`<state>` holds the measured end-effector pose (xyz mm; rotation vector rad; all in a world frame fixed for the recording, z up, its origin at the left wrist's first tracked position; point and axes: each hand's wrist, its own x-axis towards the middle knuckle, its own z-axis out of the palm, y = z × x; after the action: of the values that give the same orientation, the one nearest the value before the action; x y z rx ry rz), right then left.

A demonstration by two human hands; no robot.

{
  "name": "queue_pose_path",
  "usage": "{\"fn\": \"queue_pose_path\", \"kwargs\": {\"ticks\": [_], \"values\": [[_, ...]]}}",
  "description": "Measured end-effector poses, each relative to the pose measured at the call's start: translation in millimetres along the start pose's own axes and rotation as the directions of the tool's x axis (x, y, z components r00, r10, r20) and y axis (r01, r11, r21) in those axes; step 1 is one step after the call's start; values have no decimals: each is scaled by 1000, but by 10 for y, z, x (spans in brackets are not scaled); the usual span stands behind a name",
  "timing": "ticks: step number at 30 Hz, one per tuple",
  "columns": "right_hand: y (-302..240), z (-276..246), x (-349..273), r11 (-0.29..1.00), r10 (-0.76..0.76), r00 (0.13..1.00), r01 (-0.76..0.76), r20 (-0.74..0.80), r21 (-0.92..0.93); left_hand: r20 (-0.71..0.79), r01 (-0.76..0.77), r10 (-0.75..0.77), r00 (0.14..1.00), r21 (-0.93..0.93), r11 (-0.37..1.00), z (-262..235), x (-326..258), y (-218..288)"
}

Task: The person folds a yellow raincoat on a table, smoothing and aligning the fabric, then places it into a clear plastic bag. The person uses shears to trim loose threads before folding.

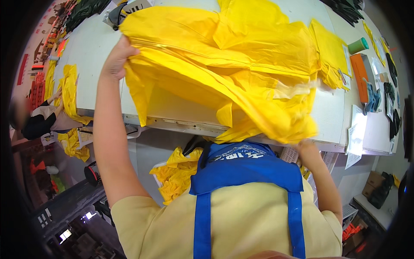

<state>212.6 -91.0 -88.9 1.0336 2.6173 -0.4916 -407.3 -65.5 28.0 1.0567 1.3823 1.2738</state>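
A large yellow garment (189,32) of thin, slightly shiny fabric spreads across the white table, its near edge hanging over the front. My left hand (118,59) is closed on its left end and holds it raised off the tabletop. From there a long folded edge runs slanting down to the right. At the table's front edge my right hand (307,152) is closed at the garment's lower right corner, which is smeared by motion. The fabric hides most of that hand's fingers.
Folded yellow pieces (330,52) lie at the right, near a green roll (358,45), an orange box (361,71) and paper sheets (356,129). Yellow fabric fills a bin (172,177) under the table. Far left, another person (43,118) handles yellow fabric.
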Motion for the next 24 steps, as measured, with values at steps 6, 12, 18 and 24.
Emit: {"fn": "queue_pose_path", "kwargs": {"ticks": [6, 12, 18, 24], "values": [[-810, -811, 931, 849, 45, 973, 83, -227, 522, 86, 9, -11, 996, 28, 1000, 173, -203, 283], [-1862, -1741, 2304, 418, -39, 945, 310, -325, 854, 238, -29, -4, 971, 137, 990, 493, -346, 586], [-2111, -2077, 2563, 553, -45, 978, 195, -205, 810, 207, -118, 56, 977, 303, 946, 742, -384, 764], [-1902, -2089, 2402, 556, -152, 937, 344, -314, 756, 105, -194, 164, 981, 473, 859, 858, -260, 718]]}}
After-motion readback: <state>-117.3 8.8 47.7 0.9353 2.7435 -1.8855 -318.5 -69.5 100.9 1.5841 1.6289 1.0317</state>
